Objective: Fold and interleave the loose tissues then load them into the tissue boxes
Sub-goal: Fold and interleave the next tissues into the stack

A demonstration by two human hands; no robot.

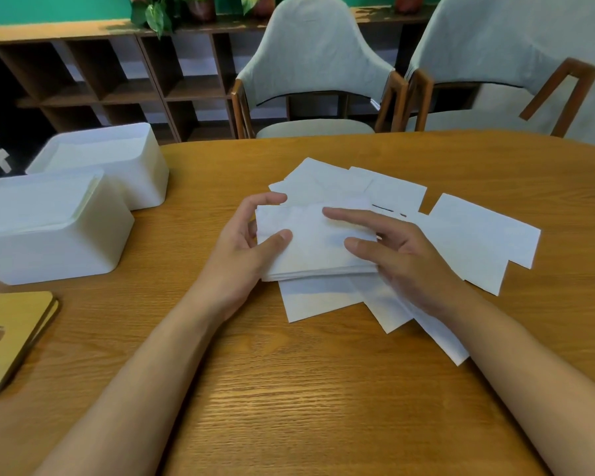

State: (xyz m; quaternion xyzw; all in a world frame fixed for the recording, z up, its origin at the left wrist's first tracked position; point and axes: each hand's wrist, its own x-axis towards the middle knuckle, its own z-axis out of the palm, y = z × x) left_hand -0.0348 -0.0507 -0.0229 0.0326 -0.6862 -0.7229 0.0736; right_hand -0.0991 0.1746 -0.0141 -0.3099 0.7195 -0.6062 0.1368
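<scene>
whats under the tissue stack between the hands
Under the folded stack lie loose tissues, spread flat on the table. How many sit directly beneath it is hidden.

I lose part of the loose tissues (323, 300) beneath the stack (316, 242) under my right hand (399, 249) fingers | dark mark (383, 208) just past those fingertips, unreadable | wooden lids (11, 338) well left of left hand (244, 242) fingers, edge-cropped
</scene>
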